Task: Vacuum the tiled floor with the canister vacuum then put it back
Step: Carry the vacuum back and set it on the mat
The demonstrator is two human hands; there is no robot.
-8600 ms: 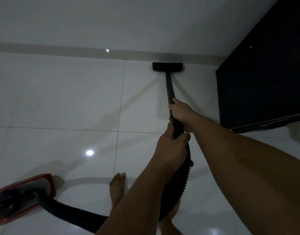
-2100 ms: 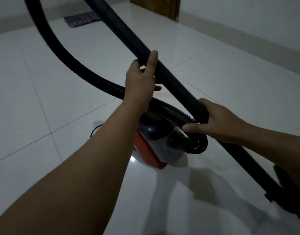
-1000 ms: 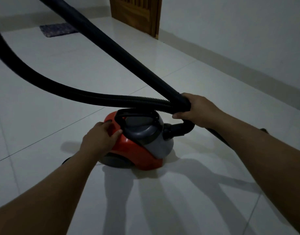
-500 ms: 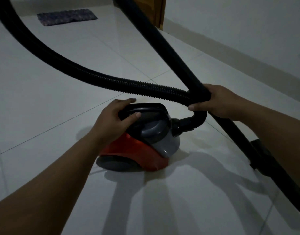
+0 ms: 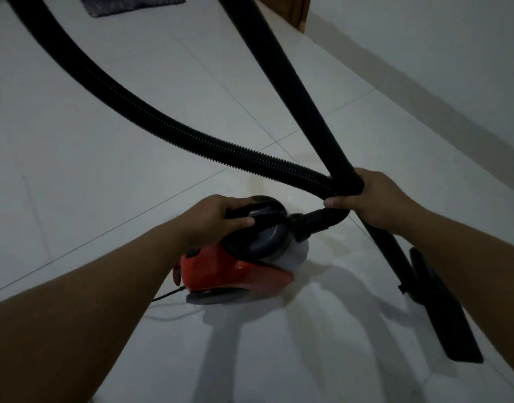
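A red and grey canister vacuum (image 5: 238, 271) stands on the white tiled floor (image 5: 75, 175) at the middle of the view. My left hand (image 5: 218, 219) is closed around the black carry handle on top of it. My right hand (image 5: 375, 199) grips the smooth black wand (image 5: 293, 88) together with the ribbed black hose (image 5: 163, 129) where the two cross, just right of the canister. The wand slants down to the flat floor nozzle (image 5: 444, 309) at the lower right. The hose loops up out of the top left.
A pale wall with a grey skirting strip (image 5: 424, 82) runs along the right. A wooden door frame (image 5: 299, 13) shows at the top, and a small dark mat (image 5: 131, 2) lies at the top left. A thin power cord (image 5: 168, 295) trails from the canister's rear.
My left hand has closed fully around the canister's handle, where before it only rested on it. The canister has turned a little. The view has dipped closer; my right hand keeps its hold.
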